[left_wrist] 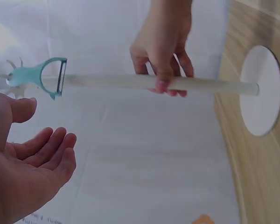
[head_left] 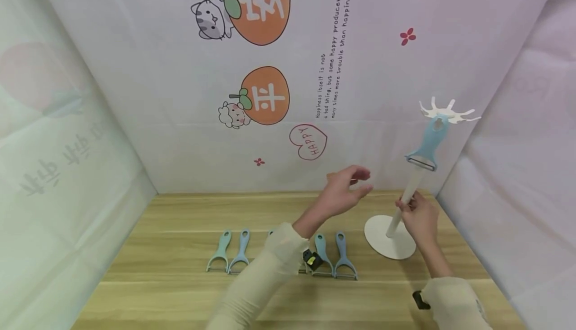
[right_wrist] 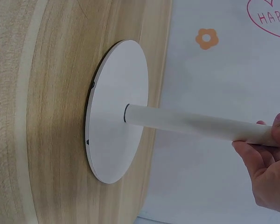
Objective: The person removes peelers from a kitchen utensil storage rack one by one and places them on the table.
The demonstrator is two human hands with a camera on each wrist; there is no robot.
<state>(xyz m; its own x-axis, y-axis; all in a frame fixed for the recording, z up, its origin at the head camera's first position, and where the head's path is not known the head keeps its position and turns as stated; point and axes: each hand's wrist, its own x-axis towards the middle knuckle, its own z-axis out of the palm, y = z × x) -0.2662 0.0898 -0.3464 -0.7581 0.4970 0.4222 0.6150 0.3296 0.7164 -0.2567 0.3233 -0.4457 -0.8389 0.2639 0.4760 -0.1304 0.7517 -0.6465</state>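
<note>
A white stand (head_left: pixel 411 185) with a round base (head_left: pixel 378 235) and a ring of hooks (head_left: pixel 454 116) on top stands at the right of the table. From one hook hangs a light blue Y-shaped peeler (head_left: pixel 430 140), its blade end down against the pole. The right hand (head_left: pixel 420 217) grips the lower part of the pole, thumb and fingers around it in the right wrist view. Left of the stand, the left hand (head_left: pixel 344 190) is raised and holds nothing. In the left wrist view its fingers (left_wrist: pixel 51 149) are loosely bent, apart from the peeler.
Several blue and green peelers lie in a row on the wooden table (head_left: pixel 180 300), including a green one (head_left: pixel 223 242) at the left and a blue one (head_left: pixel 341 250) at the right. The left sleeve (head_left: pixel 265 275) hides the row's middle. Printed white cloth (head_left: pixel 189 155) encloses the back and sides.
</note>
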